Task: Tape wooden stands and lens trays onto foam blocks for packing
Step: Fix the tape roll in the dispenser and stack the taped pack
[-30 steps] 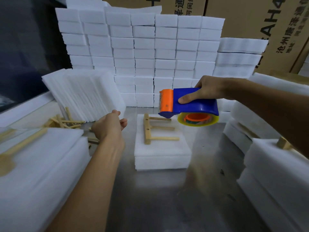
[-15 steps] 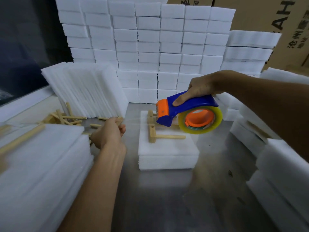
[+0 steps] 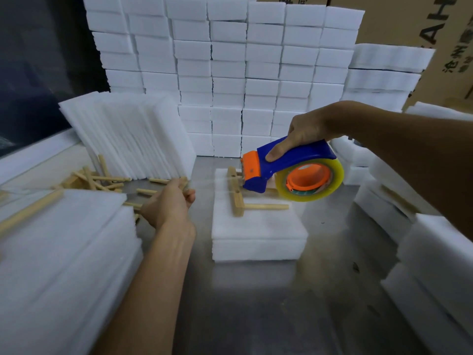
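Note:
A wooden stand (image 3: 236, 198) with pegs pointing right lies on a white foam block (image 3: 258, 226) at the middle of the steel table (image 3: 256, 308). My right hand (image 3: 304, 131) grips a blue and orange tape dispenser (image 3: 289, 160) carrying a roll of clear tape (image 3: 332, 180). Its orange nose sits low over the far end of the stand. My left hand (image 3: 169, 203) hovers left of the block with curled fingers, pinching what looks like the tape's clear free end; the strip itself is barely visible.
Stacked foam blocks (image 3: 256, 73) form a wall at the back, with cardboard boxes (image 3: 409, 21) behind. Foam sheets (image 3: 128, 134) lean at the left over loose wooden stands (image 3: 97, 178). Foam piles (image 3: 64, 252) flank the left, and further foam stacks (image 3: 435, 252) the right.
My right hand has tilted the dispenser nose-down and lowered it onto the far end of the stand. My left hand stayed left of the block, drifting slightly down.

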Demonstrator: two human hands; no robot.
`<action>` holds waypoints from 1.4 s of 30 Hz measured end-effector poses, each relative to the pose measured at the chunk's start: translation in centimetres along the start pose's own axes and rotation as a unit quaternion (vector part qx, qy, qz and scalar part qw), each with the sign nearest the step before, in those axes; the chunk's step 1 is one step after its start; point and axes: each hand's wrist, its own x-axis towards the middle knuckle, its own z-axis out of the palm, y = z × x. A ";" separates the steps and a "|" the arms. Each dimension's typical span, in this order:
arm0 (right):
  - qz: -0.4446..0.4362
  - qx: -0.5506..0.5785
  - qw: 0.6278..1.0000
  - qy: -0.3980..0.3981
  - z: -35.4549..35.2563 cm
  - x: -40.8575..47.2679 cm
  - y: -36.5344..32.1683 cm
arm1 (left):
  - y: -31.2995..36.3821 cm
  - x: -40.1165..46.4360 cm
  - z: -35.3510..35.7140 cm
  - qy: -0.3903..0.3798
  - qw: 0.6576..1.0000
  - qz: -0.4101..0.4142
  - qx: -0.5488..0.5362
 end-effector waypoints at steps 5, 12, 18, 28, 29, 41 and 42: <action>-0.003 0.024 1.000 -0.011 0.4 -0.1 0.6 | 0.4 -0.1 0.3 -0.008 1.000 0.000 -0.028; -0.001 0.013 1.000 -0.006 0.9 -0.4 0.9 | -0.1 -0.2 0.5 -0.015 1.000 -0.001 -0.013; -0.004 -0.004 1.000 -0.004 1.2 -0.1 0.7 | -0.6 0.2 0.1 -0.010 1.000 -0.004 -0.009; 0.013 -0.039 0.999 0.001 1.5 0.7 0.1 | -2.5 1.3 -1.0 0.018 0.992 0.002 0.127; 0.015 -0.042 0.999 0.003 1.5 0.8 0.1 | -2.8 1.3 -1.3 0.022 0.986 0.017 0.167; 0.025 -0.046 0.999 0.004 1.7 1.1 0.2 | -3.8 0.8 -2.2 -0.142 0.855 0.156 0.474; 0.026 -0.046 0.999 0.004 1.7 1.1 0.2 | -3.8 0.8 -2.2 -0.146 0.852 0.159 0.476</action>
